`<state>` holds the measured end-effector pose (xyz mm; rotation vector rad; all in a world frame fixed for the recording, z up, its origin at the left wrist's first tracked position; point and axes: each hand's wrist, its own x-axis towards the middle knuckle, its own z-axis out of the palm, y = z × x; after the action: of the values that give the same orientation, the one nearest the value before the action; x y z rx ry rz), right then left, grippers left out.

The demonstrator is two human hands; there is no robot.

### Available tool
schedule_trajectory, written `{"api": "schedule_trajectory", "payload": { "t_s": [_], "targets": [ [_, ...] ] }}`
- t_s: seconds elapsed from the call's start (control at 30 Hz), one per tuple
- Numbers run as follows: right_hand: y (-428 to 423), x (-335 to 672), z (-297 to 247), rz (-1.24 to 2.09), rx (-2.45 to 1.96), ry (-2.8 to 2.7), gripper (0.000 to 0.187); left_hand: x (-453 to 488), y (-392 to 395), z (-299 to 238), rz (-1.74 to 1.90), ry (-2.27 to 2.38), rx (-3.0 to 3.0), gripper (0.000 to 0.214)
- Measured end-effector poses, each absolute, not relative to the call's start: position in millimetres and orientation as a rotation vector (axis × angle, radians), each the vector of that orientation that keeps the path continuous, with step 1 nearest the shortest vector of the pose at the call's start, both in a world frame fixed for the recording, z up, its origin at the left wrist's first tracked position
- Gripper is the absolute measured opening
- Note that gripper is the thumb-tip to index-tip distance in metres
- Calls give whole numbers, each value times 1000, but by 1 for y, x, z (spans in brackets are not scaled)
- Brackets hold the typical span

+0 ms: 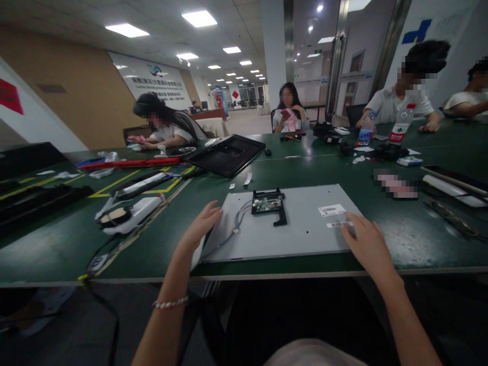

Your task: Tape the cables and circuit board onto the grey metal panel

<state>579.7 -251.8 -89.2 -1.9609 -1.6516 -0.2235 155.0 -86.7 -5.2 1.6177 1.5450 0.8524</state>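
A flat grey display panel lies on the green table near its front edge. On top of it sits a green circuit board in a black plastic bracket, with a bundle of thin grey cables running to the panel's left side. My left hand is at the panel's left edge, fingers stretched out. Over the right side of the panel, beside a white label, my right hand rests with fingers spread. Neither hand grasps anything; whether the fingertips press the panel I cannot tell.
Behind the panel lies a black monitor casing. A white device with a strap and cables lie to the left. Two bottles, one with a red cap, stand at the back right. Several people sit around the table.
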Motion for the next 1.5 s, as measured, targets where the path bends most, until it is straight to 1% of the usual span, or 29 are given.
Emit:
{"api": "schedule_trajectory", "payload": {
  "t_s": [0.17,0.3,0.4,0.5,0.67,0.73,0.8,0.93,1.07,1.5],
  "targets": [
    [-255,574,-89,-281,-2005,-1694,44,190,-100,-14,819,1628,1811,73],
    [-255,571,-85,-217,-1903,-1750,45,205,-103,-18,703,1648,2114,70],
    [-256,569,-81,-147,-1812,-1832,47,213,-101,-18,648,1659,2183,72],
    [-258,567,-78,-114,-1813,-1872,48,227,-94,-12,561,1613,2246,78],
    [-260,565,-75,-95,-1856,-1887,48,253,-61,5,322,1208,2387,94],
    [-260,566,-75,-98,-1855,-1895,48,259,-44,6,256,1116,2397,104],
    [-260,565,-75,-97,-1864,-1903,48,263,-31,4,214,1057,2393,109],
    [-261,563,-73,-80,-1942,-1917,48,267,-23,-7,193,948,2371,98],
    [-261,561,-69,-72,-2012,-1937,48,270,-29,-13,240,946,2381,91],
    [-260,563,-71,-80,-2009,-1941,48,301,-61,-23,195,860,2562,90]
  ]
}}
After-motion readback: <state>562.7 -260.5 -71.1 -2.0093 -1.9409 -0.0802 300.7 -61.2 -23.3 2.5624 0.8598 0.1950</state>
